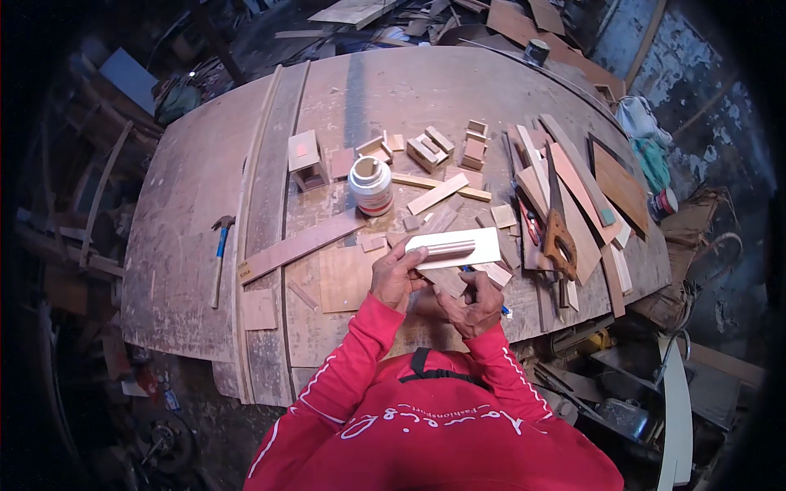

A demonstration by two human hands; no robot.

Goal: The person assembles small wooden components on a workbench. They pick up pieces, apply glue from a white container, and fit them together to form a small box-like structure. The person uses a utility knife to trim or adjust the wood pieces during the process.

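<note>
My left hand [396, 277] grips a pale rectangular wood piece [483, 246], thumb on top. A reddish ridged strip [446, 250] lies along its upper face. Just below it, my right hand [472, 304] is closed at the edge of a small brown wood piece [444, 281]; its fingertips are partly hidden. Small blue bits show beside the right hand, too little to name. Beyond my hands stands an open white jar [372, 196] with a stick-like thing in its mouth. A long reddish board [303, 245] lies to the left of the jar.
Small wooden box-like assemblies [430, 149] stand behind the jar, with a taller wooden box [308, 162] to their left. A handsaw [560, 241] rests on stacked wood strips at right. A blue-handled hammer [219, 258] lies at left. The worktable [196, 180] has a curved edge.
</note>
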